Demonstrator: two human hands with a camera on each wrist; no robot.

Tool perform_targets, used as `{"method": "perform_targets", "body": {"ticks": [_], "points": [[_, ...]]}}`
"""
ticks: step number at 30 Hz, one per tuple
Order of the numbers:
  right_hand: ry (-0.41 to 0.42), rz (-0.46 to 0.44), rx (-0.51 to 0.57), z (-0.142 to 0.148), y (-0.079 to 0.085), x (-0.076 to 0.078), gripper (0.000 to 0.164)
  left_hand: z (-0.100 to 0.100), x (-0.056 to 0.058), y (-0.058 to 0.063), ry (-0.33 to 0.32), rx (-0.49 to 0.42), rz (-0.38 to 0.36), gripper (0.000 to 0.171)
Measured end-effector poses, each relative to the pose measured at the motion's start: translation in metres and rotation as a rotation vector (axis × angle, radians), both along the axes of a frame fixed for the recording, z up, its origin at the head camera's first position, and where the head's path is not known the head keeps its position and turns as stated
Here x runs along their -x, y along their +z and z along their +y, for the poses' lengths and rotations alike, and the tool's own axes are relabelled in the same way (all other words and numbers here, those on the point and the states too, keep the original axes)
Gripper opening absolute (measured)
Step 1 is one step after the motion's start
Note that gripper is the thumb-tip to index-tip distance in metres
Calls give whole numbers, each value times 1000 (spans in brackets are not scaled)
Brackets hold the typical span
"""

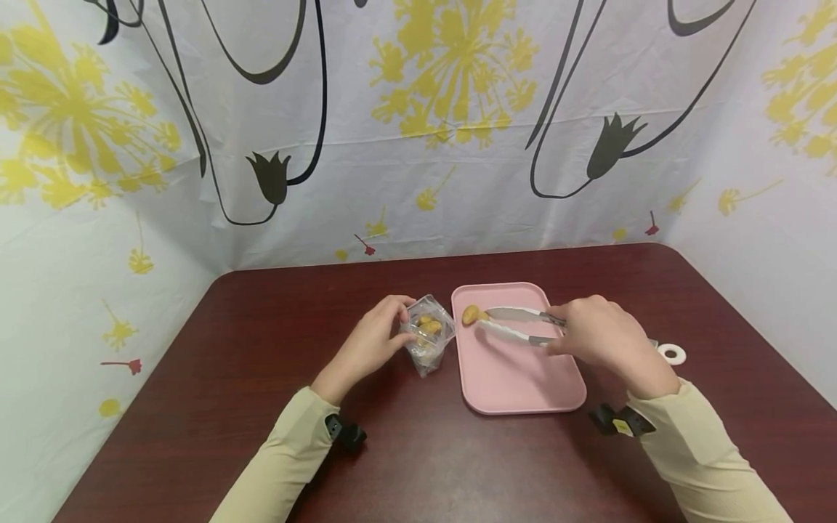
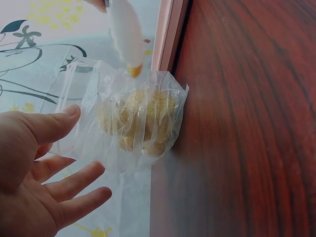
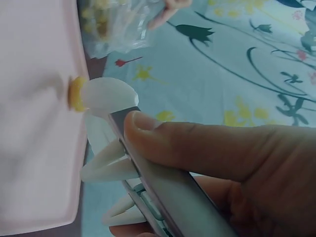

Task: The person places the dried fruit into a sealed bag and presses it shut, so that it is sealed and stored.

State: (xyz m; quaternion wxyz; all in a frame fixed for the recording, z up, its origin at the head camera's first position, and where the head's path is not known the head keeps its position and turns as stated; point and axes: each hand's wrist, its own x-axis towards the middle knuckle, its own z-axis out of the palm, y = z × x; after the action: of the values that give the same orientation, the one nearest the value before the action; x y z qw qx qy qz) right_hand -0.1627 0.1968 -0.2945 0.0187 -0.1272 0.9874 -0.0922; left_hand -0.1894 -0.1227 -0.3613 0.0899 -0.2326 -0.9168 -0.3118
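My left hand (image 1: 374, 335) pinches the rim of a clear plastic bag (image 1: 425, 356) between thumb and index finger. The other fingers are spread in the left wrist view. Several yellow-brown pieces (image 2: 133, 116) lie inside the bag, which stands upright on the table with its mouth open. My right hand (image 1: 601, 335) grips metal tongs (image 3: 163, 185) with white tips. At the tips is a yellow-brown piece (image 1: 471, 314), over the left edge of a pink tray (image 1: 516, 385). In the right wrist view, one white tip (image 3: 108, 96) partly covers the piece.
The tray lies on a dark red-brown table (image 1: 275, 378), just right of the bag. A white ring (image 1: 671, 354) shows beyond my right hand; I cannot tell whether it belongs to the tongs. A patterned curtain (image 1: 366, 167) hangs behind the table and along its sides.
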Motion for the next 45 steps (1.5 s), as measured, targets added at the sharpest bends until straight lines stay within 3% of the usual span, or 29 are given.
{"method": "perform_targets", "body": {"ticks": [5,12,16,39,45], "points": [[18,28,3,-7,13,-5,52,1,0,0,7,2,-7,29],[58,42,-8,-19,28,-10,35,1,0,1,9,-6,-15,29],[70,56,-4,-26,32,-11,33,1,0,1,8,-6,-16,28],[115,21,32,-68,28,3,31,-1,0,-1,-3,-21,25,30],[121,30,42,-65,30,1,45,-2,1,-2,-7,-20,32,30]]}}
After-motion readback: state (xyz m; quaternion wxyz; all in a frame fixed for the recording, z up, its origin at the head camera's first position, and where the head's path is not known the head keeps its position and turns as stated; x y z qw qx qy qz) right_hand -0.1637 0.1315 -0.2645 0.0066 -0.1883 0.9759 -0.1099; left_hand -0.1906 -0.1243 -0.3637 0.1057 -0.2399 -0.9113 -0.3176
